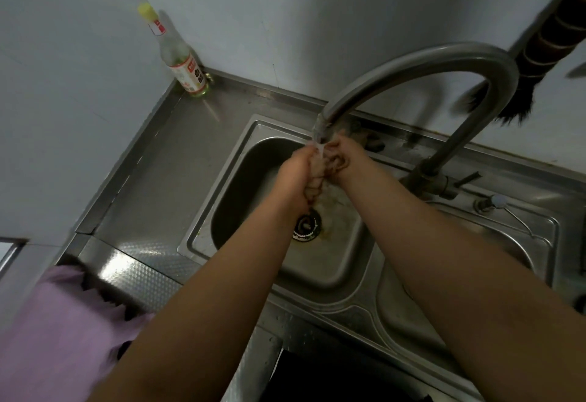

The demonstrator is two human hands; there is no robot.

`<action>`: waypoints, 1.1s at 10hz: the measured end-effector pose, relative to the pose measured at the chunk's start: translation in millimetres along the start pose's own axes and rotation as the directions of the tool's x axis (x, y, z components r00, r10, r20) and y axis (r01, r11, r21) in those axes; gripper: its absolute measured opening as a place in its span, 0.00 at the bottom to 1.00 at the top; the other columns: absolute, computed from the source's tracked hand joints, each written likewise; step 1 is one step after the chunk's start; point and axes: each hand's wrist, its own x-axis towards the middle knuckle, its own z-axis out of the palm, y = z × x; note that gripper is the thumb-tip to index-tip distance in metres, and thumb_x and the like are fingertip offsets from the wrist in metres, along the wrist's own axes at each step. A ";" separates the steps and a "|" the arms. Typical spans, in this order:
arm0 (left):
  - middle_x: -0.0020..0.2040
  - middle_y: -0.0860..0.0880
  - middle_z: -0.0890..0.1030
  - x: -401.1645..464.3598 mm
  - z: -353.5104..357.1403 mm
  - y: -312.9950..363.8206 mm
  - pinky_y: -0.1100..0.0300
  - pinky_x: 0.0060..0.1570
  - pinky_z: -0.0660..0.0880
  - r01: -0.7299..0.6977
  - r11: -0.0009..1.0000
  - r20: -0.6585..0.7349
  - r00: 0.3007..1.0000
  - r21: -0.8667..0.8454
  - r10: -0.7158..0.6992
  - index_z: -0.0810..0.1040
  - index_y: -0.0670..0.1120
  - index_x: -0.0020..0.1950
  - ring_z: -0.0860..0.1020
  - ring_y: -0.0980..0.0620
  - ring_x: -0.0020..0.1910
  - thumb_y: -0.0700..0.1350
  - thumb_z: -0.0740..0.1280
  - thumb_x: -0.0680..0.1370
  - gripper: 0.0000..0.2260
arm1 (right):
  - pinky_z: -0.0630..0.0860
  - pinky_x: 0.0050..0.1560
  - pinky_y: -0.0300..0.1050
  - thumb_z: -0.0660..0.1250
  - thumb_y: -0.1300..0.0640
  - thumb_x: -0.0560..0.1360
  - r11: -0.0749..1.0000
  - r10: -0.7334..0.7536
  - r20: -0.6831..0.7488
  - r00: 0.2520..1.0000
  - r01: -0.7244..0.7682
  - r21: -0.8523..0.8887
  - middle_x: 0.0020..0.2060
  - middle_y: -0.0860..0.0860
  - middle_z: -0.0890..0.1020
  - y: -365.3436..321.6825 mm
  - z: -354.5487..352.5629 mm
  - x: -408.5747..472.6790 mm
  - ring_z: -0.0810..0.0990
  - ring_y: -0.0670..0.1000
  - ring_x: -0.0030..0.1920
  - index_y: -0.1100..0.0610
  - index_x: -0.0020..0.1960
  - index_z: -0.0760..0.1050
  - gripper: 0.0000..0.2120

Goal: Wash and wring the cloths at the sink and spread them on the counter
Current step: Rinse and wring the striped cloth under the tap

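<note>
- right now we hold a wet, patterned cloth [320,176] bunched between both hands, over the left basin of the steel sink [222,198].
- our left hand [293,179] has its fingers curled round the lower part of the cloth, with a twisted tail of it hanging down toward the drain [307,225].
- our right hand [344,159] grips the upper part, fingers folded in around the fabric; the two hands sit just beside each other, nearly touching.
- water runs from the spout of the curved faucet [412,68] straight onto the cloth where our hands meet.
- the faucet's base stands on the sink deck to the right, with a small lever [467,178] sticking out from it.
- a second, shallower basin [520,243] lies under our right forearm.
- a bottle [177,52] with a yellow cap stands in the back left corner of the counter [152,160], against the wall, well apart from the sink.
- a lilac cloth [60,332] lies over the near left edge of the counter.
- a dark brush [523,84] hangs on the wall at upper right, behind the faucet.
</note>
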 end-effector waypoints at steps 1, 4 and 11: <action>0.43 0.47 0.84 11.4 -7.6 11.4 0.63 0.32 0.80 0.061 0.992 -0.115 0.991 -0.114 -0.074 0.74 0.41 0.67 0.84 0.48 0.39 0.53 0.61 0.81 0.20 | 0.62 0.71 0.54 0.61 0.50 0.75 0.990 -0.084 -0.033 0.996 0.080 -0.116 0.71 0.58 0.68 12.3 -4.2 15.2 0.64 0.60 0.72 0.60 0.73 0.64 0.29; 0.36 0.48 0.75 7.1 22.5 -9.6 0.63 0.29 0.74 0.069 0.996 -0.148 0.986 -0.051 -0.076 0.74 0.47 0.42 0.75 0.53 0.35 0.48 0.59 0.82 0.11 | 0.75 0.50 0.45 0.60 0.58 0.79 0.679 -0.404 0.113 0.908 0.380 -0.629 0.45 0.53 0.79 12.4 2.7 -9.2 0.77 0.52 0.49 0.57 0.52 0.78 0.09; 0.17 0.56 0.70 14.4 -5.3 -17.2 0.70 0.15 0.63 0.058 0.994 -0.035 0.998 0.091 -0.055 0.66 0.51 0.35 0.68 0.60 0.15 0.54 0.53 0.83 0.18 | 0.72 0.50 0.44 0.58 0.53 0.80 0.764 -0.286 0.133 0.949 0.310 -0.567 0.52 0.54 0.78 31.9 3.4 -4.2 0.76 0.51 0.52 0.58 0.59 0.75 0.13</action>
